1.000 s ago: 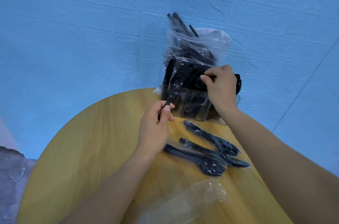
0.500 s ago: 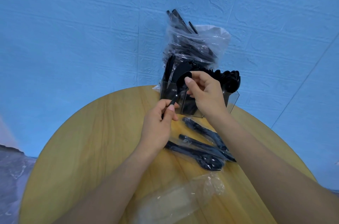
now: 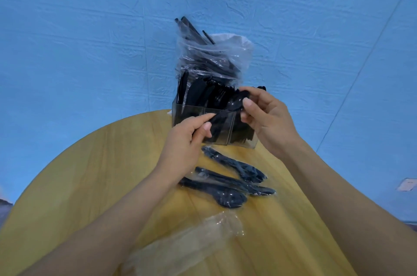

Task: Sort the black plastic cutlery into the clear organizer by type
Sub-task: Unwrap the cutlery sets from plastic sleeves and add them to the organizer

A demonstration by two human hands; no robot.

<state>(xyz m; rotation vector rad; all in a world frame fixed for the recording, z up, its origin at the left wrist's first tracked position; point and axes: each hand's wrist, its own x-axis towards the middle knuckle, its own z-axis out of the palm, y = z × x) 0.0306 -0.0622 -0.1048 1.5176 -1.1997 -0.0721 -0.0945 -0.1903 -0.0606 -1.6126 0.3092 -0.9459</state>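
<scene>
Black plastic fills most of what we handle: our left hand (image 3: pixel 188 138) and right hand (image 3: pixel 268 115) share one spoon (image 3: pixel 232 105) just in front of the clear organizer (image 3: pixel 187 115). We reach in from the lower left with the left forearm, wrist raised, fingers curled so that thumb and forefinger pinch the spoon's handle end. The right forearm comes in from the lower right; its thumb and fingers curl round the spoon's bowl, holding it just above the organizer's front wall. The spoon lies tilted, bowl high to the right, handle low to the left.

The organizer stands at the far edge of the round wooden worktop (image 3: pixel 90 174), its compartments packed with upright black cutlery. Our right hand covers its right part, so we cannot tell what stands there. Behind it a clear plastic bag (image 3: pixel 216 59) holds more black pieces, too tangled to tell apart.

Near us, three wrapped utensils (image 3: pixel 228 185) lie side by side on the worktop, just right of the left wrist; film glare blurs their ends, though one shows a spoon bowl. An empty clear wrapper (image 3: pixel 191 246) lies closest to us, partly behind the left forearm.
</scene>
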